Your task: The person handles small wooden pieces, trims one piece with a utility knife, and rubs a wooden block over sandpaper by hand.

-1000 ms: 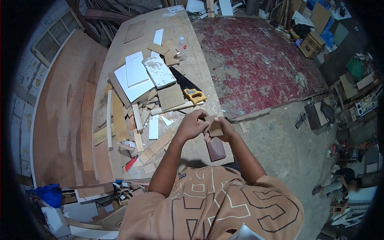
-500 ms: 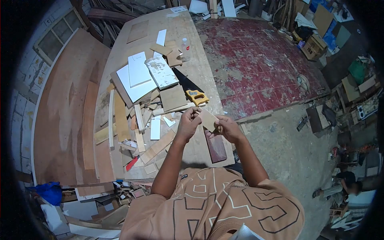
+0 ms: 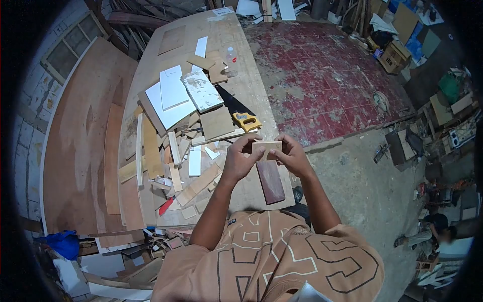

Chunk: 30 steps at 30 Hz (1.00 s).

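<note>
A small flat piece of wood [image 3: 267, 146] is held between my two hands, above the near right part of the workbench. My left hand [image 3: 241, 159] grips its left end, thumb on the near face. On its right end, my right hand [image 3: 293, 157] closes with thumb and fingers. Just below the hands lies a dark reddish sanding block [image 3: 270, 182], untouched on the bench. Beyond my left hand rests a handsaw with a yellow handle [image 3: 246, 121], its black blade pointing away.
Wood offcuts and white boards [image 3: 173, 86] cover the left and middle of the workbench [image 3: 201, 25]. A plastic bottle [image 3: 231, 55] stands farther back. Near the bench's left edge lies a red-handled tool [image 3: 166, 205]. Another person [image 3: 436, 232] is low at the far right.
The wood piece has been turned from a slanted pose to a level one, with its edge now facing up. Both hands have shifted slightly, and the sanding block shows more fully.
</note>
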Each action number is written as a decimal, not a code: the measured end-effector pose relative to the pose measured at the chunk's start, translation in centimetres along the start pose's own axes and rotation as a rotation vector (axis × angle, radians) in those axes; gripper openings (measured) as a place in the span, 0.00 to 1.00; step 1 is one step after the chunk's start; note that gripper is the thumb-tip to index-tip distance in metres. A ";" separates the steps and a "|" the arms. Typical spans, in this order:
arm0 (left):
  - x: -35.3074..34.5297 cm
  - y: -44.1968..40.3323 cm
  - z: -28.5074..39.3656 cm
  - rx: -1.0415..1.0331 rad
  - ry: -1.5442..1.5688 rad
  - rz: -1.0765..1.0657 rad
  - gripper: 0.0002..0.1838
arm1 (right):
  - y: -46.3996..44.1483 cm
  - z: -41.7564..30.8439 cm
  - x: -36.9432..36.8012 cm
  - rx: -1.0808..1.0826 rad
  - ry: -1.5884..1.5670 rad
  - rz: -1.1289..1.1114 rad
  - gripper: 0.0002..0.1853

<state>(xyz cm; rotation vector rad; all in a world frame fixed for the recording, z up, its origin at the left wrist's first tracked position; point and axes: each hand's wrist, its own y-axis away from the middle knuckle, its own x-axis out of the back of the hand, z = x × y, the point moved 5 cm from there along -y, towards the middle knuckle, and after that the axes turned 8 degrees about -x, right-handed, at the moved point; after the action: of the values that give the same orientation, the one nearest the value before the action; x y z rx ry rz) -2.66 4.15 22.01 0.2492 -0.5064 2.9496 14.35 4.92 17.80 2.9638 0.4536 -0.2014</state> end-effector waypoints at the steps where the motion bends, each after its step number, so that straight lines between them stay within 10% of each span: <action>1: 0.1 0.0 -0.1 0.000 0.000 -0.001 0.13 | 0.1 -0.1 0.0 0.001 -0.001 0.001 0.12; 3: 0.1 -0.1 1.1 -0.264 -0.184 -0.062 0.15 | 0.4 -0.4 0.0 0.019 -0.026 0.008 0.13; 22: -0.7 0.2 2.5 -0.493 -0.396 -0.217 0.23 | 0.8 -1.0 -0.2 -0.054 0.034 0.016 0.08; 25: -0.3 0.4 -0.8 0.012 -0.102 -0.153 0.21 | 0.3 0.2 0.3 -0.069 -0.051 0.034 0.10; 30: -1.3 4.1 -8.0 0.261 0.203 -0.079 0.14 | -0.8 5.0 0.9 -0.173 0.076 0.028 0.14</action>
<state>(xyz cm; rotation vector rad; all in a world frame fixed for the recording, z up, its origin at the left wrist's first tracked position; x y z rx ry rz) -3.16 2.89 13.05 -0.0048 -0.0825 2.9144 14.41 5.16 12.70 2.8136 0.4151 -0.0443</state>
